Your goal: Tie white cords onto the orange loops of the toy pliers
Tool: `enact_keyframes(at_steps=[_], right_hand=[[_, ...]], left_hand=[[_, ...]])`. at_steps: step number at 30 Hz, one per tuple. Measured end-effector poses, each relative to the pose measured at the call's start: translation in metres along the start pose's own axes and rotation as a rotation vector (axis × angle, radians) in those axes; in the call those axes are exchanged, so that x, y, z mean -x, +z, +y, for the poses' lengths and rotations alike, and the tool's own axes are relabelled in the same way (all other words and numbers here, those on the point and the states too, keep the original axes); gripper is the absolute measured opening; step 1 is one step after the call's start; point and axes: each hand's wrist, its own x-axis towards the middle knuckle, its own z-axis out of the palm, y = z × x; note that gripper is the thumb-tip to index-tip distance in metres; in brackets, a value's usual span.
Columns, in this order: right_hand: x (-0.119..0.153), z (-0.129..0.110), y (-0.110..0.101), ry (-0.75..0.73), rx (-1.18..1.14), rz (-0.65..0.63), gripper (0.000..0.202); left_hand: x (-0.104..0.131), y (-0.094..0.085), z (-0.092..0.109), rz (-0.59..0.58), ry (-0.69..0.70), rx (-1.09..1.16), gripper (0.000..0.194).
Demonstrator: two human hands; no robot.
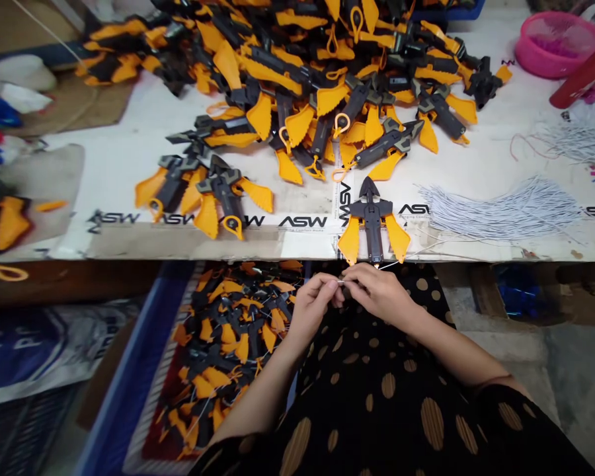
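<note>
My left hand (317,301) and my right hand (377,294) meet just below the table's front edge, each with fingers pinched on a thin white string (342,282). Directly above them, a black toy with two orange wings (373,225) lies at the table edge, its pointed tip facing away from me. A thin string runs from near its lower end toward the right. To the right of this toy lies a bundle of white strings (500,210). Two similar toys (225,195) rest on the table to the left.
A big heap of black and orange toys (297,73) covers the table's back. A blue crate (123,370) of similar pieces stands below left. At the back right are a pink basket (558,46) and a red cylinder (582,76).
</note>
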Motion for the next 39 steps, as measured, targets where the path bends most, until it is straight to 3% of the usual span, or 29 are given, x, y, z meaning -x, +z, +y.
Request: enact_keyframes(at_steps=[6, 11, 16, 22, 27, 31, 35, 39], right_hand=[[-0.005, 0.000, -0.008, 0.046, -0.025, -0.009, 0.013], [-0.016, 0.008, -0.028, -0.004, 0.351, -0.001, 0.020], [-0.032, 0.005, -0.036, 0.014, 0.653, -0.155, 0.023], [-0.041, 0.000, -0.030, 0.046, 0.718, -0.274, 0.023], [-0.039, 0.004, -0.026, 0.021, 0.677, -0.251, 0.022], [-0.028, 0.005, -0.019, -0.021, 0.667, -0.128, 0.026], [-0.019, 0.000, -0.008, 0.025, 0.752, -0.034, 0.023], [-0.017, 0.001, -0.002, 0.070, 0.750, 0.004, 0.023]], left_hand=[[-0.006, 0.002, 0.000, -0.042, -0.030, -0.012, 0.034], [-0.023, -0.001, -0.014, 0.046, -0.051, 0.026, 0.038], [-0.036, 0.005, -0.028, 0.045, -0.063, 0.044, 0.046], [-0.040, 0.010, -0.032, 0.007, -0.074, 0.088, 0.048], [-0.046, 0.007, -0.036, -0.024, -0.067, 0.038, 0.044], [-0.047, 0.006, -0.031, -0.001, 0.020, -0.183, 0.033], [-0.039, -0.008, -0.015, -0.029, 0.070, -0.298, 0.025], [-0.028, -0.043, -0.003, 0.153, 0.104, -0.156, 0.023]])
